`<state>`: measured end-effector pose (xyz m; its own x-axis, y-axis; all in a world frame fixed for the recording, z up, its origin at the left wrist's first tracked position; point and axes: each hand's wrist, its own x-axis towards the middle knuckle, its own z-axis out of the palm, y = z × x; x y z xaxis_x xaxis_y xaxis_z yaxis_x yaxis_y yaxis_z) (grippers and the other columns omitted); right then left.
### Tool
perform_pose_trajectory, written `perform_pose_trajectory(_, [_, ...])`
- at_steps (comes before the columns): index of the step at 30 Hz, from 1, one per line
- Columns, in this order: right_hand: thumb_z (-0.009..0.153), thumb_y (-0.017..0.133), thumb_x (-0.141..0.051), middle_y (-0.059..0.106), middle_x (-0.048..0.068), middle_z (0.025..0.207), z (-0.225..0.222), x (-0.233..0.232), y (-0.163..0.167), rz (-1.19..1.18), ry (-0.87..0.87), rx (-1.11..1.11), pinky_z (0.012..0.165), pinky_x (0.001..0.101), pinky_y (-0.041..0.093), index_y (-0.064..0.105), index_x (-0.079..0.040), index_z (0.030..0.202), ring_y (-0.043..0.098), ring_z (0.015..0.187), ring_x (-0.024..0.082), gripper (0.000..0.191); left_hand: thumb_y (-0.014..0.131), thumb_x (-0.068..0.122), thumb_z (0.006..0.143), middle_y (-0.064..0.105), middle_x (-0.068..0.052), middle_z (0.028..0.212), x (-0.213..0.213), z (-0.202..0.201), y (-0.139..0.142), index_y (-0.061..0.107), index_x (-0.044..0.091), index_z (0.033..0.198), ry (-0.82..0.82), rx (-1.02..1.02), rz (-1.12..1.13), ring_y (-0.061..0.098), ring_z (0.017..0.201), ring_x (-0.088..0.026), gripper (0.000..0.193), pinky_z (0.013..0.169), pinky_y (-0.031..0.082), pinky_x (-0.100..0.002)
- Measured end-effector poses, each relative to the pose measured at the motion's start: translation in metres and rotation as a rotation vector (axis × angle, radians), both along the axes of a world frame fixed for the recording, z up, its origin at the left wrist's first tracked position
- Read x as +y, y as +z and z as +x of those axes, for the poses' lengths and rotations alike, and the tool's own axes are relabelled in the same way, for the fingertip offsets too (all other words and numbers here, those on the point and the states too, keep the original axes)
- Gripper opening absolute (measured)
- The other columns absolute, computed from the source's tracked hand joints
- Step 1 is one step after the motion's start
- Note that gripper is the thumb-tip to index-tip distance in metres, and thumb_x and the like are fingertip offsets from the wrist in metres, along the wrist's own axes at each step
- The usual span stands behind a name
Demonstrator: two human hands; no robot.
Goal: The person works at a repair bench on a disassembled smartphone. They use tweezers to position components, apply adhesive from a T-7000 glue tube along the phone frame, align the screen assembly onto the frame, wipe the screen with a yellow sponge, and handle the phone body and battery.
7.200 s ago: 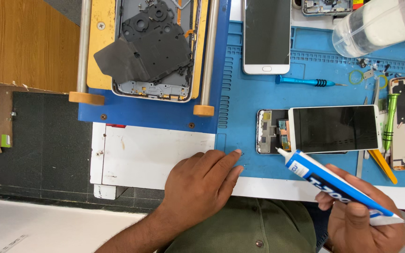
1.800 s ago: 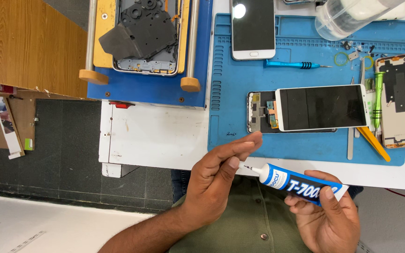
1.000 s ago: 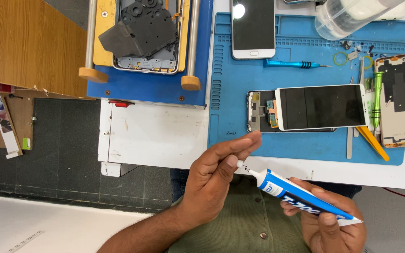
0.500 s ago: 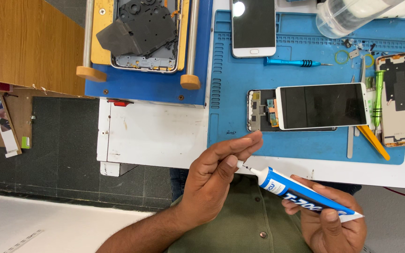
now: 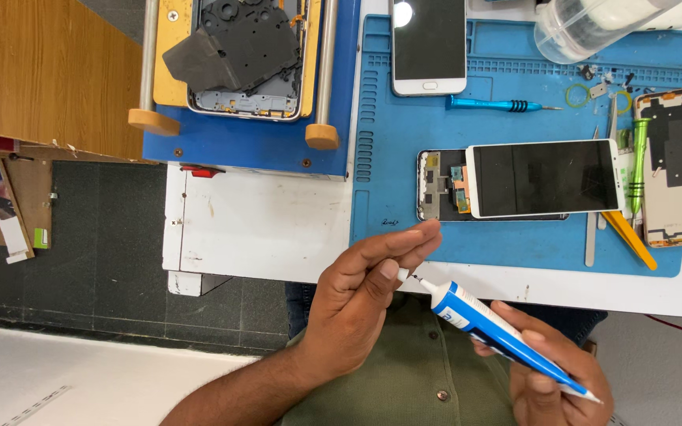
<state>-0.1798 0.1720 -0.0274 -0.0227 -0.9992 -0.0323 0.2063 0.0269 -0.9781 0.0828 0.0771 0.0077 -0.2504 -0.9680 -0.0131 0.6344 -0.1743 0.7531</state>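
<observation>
The right hand (image 5: pixel 550 371) is closed around a blue and white squeeze tube of adhesive (image 5: pixel 499 338), held over the lap just below the white surface (image 5: pixel 278 229). The left hand (image 5: pixel 365 292) pinches thumb and forefinger at the tube's thin nozzle tip, holding nothing else. On the blue silicone work mat (image 5: pixel 515 244), the opened white smartphone with its dark screen panel (image 5: pixel 542 180) lifted aside shows no visible glue; judging by this, bonding is not begun.

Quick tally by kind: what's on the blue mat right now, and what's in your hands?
Phones and phone parts: 3
Screwdrivers: 2
Glue tube in right hand, tip at left hand: 1
Total: 6
</observation>
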Motion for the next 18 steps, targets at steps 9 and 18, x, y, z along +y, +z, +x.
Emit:
perform_pose_trajectory(9, [0.097, 0.062, -0.017, 0.058, 0.026, 0.146, -0.039, 0.010, -0.005, -0.107, 0.249, 0.519, 0.101, 0.0403, 0.062, 0.059, -0.019, 0.133, 0.058, 0.140, 0.037, 0.036, 0.042, 0.014, 0.114, 0.049, -0.024, 0.158, -0.011, 0.010, 0.005, 0.039, 0.002, 0.157, -0.211, 0.140, 0.235, 0.045, 0.153, -0.037, 0.044, 0.128, 0.039, -0.048])
perform_pose_trajectory(18, [0.112, 0.052, -0.017, 0.062, 0.035, 0.139, -0.034, 0.012, -0.009, -0.019, 0.122, 0.064, 0.110, 0.0581, 0.057, 0.063, -0.003, 0.131, 0.058, 0.141, 0.045, 0.026, 0.044, 0.019, 0.117, 0.050, -0.024, 0.160, -0.015, 0.021, 0.010, 0.032, 0.002, 0.165, -0.326, 0.051, 0.094, 0.048, 0.153, -0.034, 0.053, 0.129, 0.042, -0.046])
